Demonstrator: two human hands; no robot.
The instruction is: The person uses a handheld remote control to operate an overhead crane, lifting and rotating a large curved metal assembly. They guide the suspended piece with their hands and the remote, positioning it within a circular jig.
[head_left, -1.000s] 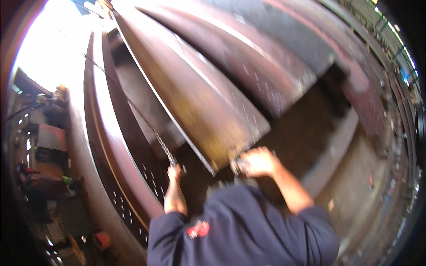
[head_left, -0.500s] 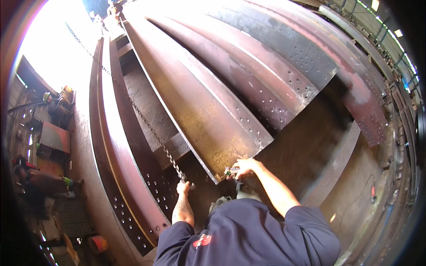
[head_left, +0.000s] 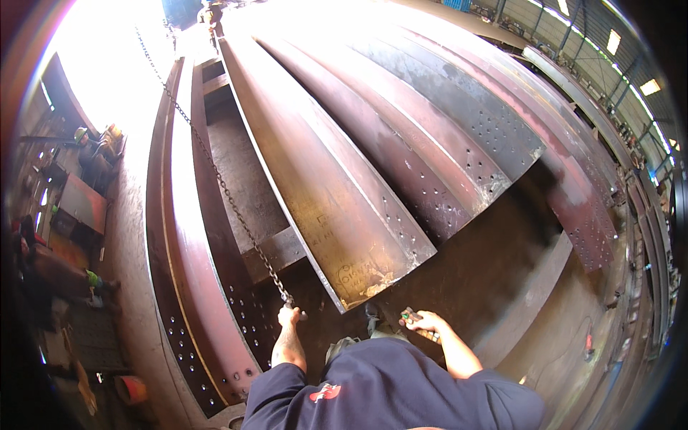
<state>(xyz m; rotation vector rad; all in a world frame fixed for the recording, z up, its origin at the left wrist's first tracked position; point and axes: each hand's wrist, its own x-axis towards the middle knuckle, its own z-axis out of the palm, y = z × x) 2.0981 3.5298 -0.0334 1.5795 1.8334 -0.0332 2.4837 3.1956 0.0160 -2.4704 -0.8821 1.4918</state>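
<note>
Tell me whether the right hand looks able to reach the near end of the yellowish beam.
Probably yes: nothing visible stands between the right hand and the near end of the yellowish beam, though the small object it holds might hinder gripping.

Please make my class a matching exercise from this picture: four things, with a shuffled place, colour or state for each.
1. Chain
2. Right hand
3. Shirt
4. Beam nearest the right hand

A. Dark blue
B. Yellowish-brown at its near end
C. Slants up from the left hand
D. Holds a small object

Pairs: 1-C; 2-D; 3-A; 4-B
</note>
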